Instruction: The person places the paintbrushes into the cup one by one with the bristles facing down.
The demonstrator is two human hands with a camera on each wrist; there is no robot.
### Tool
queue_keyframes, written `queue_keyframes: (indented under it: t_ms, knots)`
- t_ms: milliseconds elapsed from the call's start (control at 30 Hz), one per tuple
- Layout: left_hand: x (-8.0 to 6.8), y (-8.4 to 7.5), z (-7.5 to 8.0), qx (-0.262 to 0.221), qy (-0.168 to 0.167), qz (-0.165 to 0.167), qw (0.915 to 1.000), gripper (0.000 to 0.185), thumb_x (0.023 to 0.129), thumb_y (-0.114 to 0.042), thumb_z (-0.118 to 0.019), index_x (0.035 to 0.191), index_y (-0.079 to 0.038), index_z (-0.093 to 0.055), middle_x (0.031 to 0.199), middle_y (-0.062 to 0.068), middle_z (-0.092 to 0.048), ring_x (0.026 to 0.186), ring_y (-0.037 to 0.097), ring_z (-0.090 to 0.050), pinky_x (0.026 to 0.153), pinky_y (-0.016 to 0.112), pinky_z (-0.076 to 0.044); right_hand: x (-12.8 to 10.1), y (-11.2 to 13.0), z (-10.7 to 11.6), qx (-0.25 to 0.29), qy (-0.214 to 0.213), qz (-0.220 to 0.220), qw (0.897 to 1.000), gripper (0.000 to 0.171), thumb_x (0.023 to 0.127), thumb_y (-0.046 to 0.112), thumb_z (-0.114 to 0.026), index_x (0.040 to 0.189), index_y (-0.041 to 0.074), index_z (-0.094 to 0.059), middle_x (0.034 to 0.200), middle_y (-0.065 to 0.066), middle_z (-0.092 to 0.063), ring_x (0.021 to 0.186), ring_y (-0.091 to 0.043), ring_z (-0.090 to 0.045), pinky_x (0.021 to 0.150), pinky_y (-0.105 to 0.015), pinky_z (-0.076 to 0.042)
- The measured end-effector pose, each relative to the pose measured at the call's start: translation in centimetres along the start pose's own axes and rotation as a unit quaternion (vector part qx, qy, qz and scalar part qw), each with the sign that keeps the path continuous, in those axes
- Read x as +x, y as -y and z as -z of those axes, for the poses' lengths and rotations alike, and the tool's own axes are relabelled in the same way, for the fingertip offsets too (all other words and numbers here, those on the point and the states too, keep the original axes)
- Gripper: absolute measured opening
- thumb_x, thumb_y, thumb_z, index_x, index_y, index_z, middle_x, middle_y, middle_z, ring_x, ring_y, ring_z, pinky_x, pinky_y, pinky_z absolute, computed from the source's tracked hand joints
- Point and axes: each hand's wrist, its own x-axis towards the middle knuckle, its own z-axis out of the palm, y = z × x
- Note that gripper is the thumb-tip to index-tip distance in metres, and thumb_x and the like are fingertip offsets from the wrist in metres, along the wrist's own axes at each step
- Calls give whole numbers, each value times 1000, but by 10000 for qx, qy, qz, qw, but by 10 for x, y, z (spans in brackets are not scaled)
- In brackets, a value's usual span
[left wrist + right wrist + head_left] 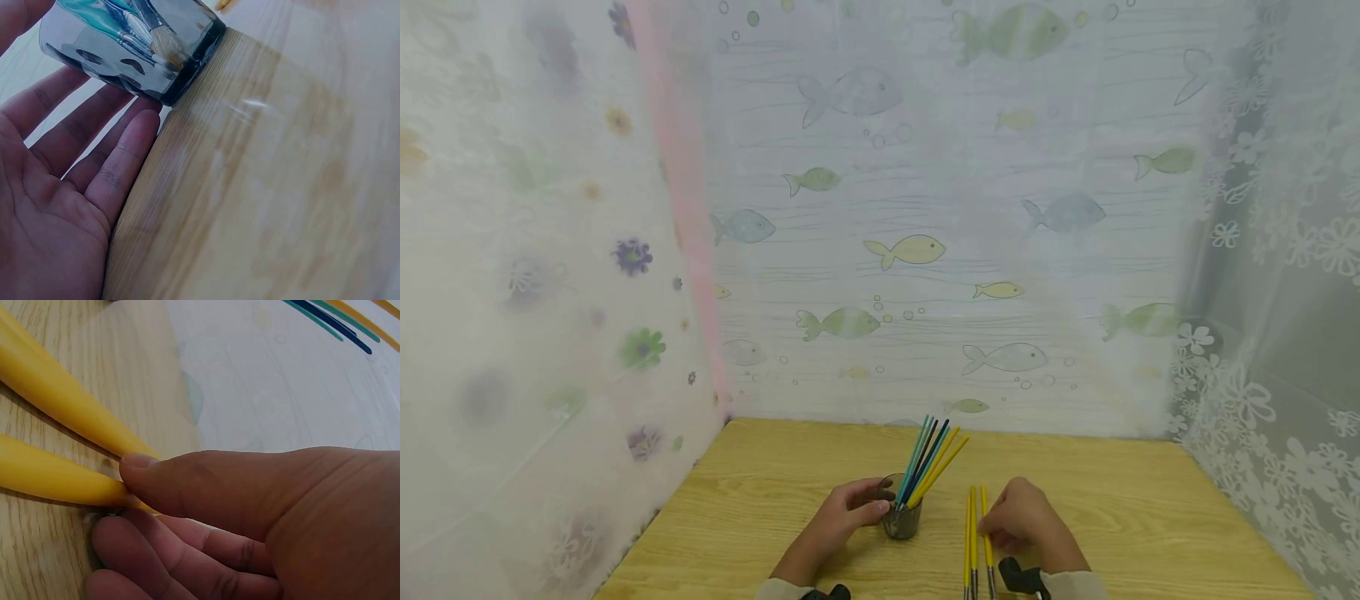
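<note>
A smoky clear cup stands on the table with several paintbrushes in it, handles up, in teal, dark blue, black and yellow. Through its wall in the left wrist view, bristles show near the bottom. My left hand holds the cup from the left, thumb on the near side and fingers round the far side. To the right of the cup, my right hand pinches a yellow paintbrush by its handle between thumb and fingers. Just left of it lie two more yellow paintbrushes, side by side.
The wood-grain table runs back to a pale curtain printed with fish. A flowered curtain borders the left side, and a sheer lacy one the right.
</note>
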Motion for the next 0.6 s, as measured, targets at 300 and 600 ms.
queue_keyframes:
  t_ms: [300,600]
  knots:
    - [0,0,0,-23,3,46,10000,51,107,-26,-61,152,-5,-51,144,17,-62,132,27,-61,101,34,-57,1,1,-4,-41,-183,35,9998,14,73,7,-88,68,4,-76,56,-4,-70,51,-15,-68,50,-30,-58]
    - [0,0,0,-27,12,35,10000,50,107,-26,-60,152,-5,-52,143,17,-62,131,27,-62,101,35,-57,3,-4,0,-211,-257,70,9994,11,73,7,-81,63,6,-75,55,-2,-68,50,-15,-65,49,-26,-55]
